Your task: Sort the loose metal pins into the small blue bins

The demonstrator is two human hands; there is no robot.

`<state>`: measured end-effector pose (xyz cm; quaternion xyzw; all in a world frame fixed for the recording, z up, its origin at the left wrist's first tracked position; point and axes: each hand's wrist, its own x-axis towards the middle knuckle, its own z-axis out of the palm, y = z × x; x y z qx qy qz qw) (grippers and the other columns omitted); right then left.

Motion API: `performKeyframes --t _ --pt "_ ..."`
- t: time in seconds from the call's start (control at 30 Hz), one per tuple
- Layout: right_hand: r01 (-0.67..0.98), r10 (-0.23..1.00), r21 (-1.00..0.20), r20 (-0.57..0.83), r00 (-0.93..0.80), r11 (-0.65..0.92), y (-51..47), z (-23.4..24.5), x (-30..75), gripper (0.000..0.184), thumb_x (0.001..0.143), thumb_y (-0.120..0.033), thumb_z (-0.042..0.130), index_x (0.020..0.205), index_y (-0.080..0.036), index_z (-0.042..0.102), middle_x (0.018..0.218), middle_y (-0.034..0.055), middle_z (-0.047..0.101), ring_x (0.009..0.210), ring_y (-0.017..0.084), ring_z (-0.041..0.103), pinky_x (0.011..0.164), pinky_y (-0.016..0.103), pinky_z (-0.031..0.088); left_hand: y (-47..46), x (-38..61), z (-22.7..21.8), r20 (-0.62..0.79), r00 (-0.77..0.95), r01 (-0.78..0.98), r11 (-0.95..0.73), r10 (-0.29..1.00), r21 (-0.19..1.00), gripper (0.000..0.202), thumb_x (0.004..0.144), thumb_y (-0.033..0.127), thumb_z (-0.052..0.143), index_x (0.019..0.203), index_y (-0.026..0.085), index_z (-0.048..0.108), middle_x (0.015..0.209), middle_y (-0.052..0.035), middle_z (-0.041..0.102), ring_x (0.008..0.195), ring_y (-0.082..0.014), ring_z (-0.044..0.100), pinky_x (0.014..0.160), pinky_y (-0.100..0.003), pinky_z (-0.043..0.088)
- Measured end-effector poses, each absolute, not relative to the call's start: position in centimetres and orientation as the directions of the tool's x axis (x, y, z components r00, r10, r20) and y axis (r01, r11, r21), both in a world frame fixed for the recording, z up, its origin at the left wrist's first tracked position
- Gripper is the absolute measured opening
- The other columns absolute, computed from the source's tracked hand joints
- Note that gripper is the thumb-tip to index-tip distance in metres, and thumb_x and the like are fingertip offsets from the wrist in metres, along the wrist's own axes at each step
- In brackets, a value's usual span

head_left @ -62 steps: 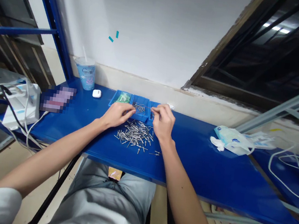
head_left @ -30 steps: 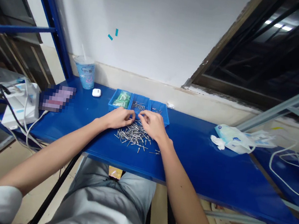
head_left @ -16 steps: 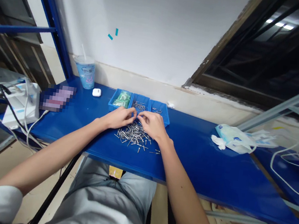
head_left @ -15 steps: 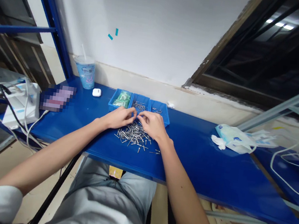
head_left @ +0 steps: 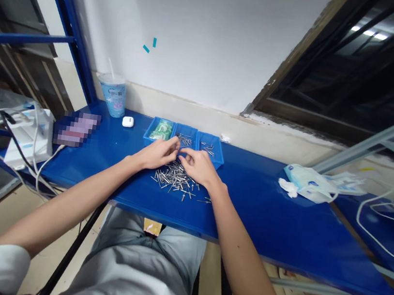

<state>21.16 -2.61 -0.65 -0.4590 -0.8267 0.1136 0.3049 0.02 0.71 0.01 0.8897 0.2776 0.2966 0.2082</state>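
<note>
Head view: left hand [head_left: 158, 155] and right hand [head_left: 198, 166], curled, nearly meet over rivets [head_left: 174, 179] (any pinch hidden).

Loose silver blind rivets [head_left: 173, 181]: shiny bare metal, smooth. Blue compartment tray [head_left: 187, 127]: smooth plastic, slight sheen. Long blue bench top [head_left: 273, 231]: glossy painted finish.

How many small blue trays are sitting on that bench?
3, in a row against the wall: the left one holds green packets; the middle one and the right one hold metal rivets.
</note>
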Motion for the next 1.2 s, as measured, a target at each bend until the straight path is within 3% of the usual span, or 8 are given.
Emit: performKeyframes --t 0.17,0.33,0.47,0.67,0.8,1.07,1.2 --pt "0.695 0.832 -0.460 0.356 -0.426 0.553 -2.53 -0.74 21.03 0.015 0.097 -0.022 0.062 0.098 -0.017 0.076 0.066 -0.0012 0.065 0.059 0.013 0.055 0.064 0.026 0.037 0.66 -0.04 0.02 0.413 0.665 0.330 -0.741 0.622 0.585 0.008 0.100 0.027 0.049 0.103 0.019 0.052 0.077 -0.0016 0.068 0.066 -0.0142 0.060 0.066 -0.028 0.045" --pt "0.685 0.830 -0.480 0.410 -0.378 0.548 -2.44 -0.74 21.25 0.019 0.101 -0.026 0.059 0.114 -0.020 0.072 0.068 -0.0019 0.066 0.059 0.014 0.055 0.065 0.026 0.038 0.86 -0.09 -0.17 0.447 0.634 0.323 -0.741 0.631 0.589 0.011 0.103 0.030 0.050 0.105 0.020 0.055 0.088 -0.0048 0.073 0.075 -0.0160 0.067 0.071 -0.029 0.049" --pt "0.681 0.813 -0.462 0.443 -0.378 0.568 -2.37 -0.80 21.27 0.020 0.103 -0.027 0.054 0.105 -0.021 0.072 0.066 -0.0022 0.063 0.058 0.014 0.052 0.064 0.027 0.036 1.05 0.00 -0.43 0.465 0.615 0.315 -0.739 0.637 0.595 0.012 0.104 0.031 0.051 0.106 0.020 0.056 0.095 -0.0064 0.073 0.080 -0.0167 0.069 0.074 -0.029 0.051" --pt "0.671 0.802 -0.477 0.505 -0.319 0.568 -2.71 -0.60 21.13 0.020 0.103 -0.033 0.051 0.099 -0.022 0.068 0.065 -0.0031 0.059 0.058 0.014 0.052 0.063 0.027 0.036 1.13 0.16 -0.54 0.455 0.568 0.286 -0.683 0.686 0.672 0.016 0.105 0.036 0.051 0.102 0.020 0.056 0.084 -0.0034 0.070 0.068 -0.0142 0.066 0.069 -0.028 0.050" --pt "0.669 0.794 -0.478 0.532 -0.296 0.569 -2.99 -0.29 21.14 0.023 0.104 -0.035 0.047 0.098 -0.022 0.066 0.067 -0.0021 0.062 0.058 0.015 0.051 0.063 0.028 0.036 1.24 0.14 -0.41 0.446 0.574 0.305 -0.685 0.687 0.662 0.017 0.103 0.035 0.054 0.100 0.019 0.059 0.074 -0.0003 0.067 0.058 -0.0124 0.059 0.065 -0.027 0.047" --pt "0.674 0.792 -0.472 0.537 -0.291 0.568 -2.88 -0.36 21.20 0.031 0.107 -0.039 0.044 0.095 -0.021 0.067 0.073 0.0005 0.066 0.063 0.016 0.055 0.067 0.029 0.039 1.20 0.12 -0.06 0.474 0.616 0.353 -0.758 0.629 0.548 0.022 0.104 0.033 0.054 0.101 0.017 0.069 0.080 -0.0038 0.071 0.069 -0.0147 0.061 0.071 -0.028 0.045" --pt "0.658 0.741 -0.431 0.601 -0.301 0.617 -2.70 -0.36 21.32 0.029 0.106 -0.035 0.049 0.097 -0.020 0.072 0.087 0.0047 0.071 0.075 0.018 0.061 0.075 0.032 0.045 1.18 0.06 -0.05 0.477 0.615 0.372 -0.764 0.628 0.527 0.022 0.104 0.033 0.054 0.101 0.018 0.069 0.085 -0.0045 0.072 0.073 -0.0154 0.061 0.072 -0.029 0.044"
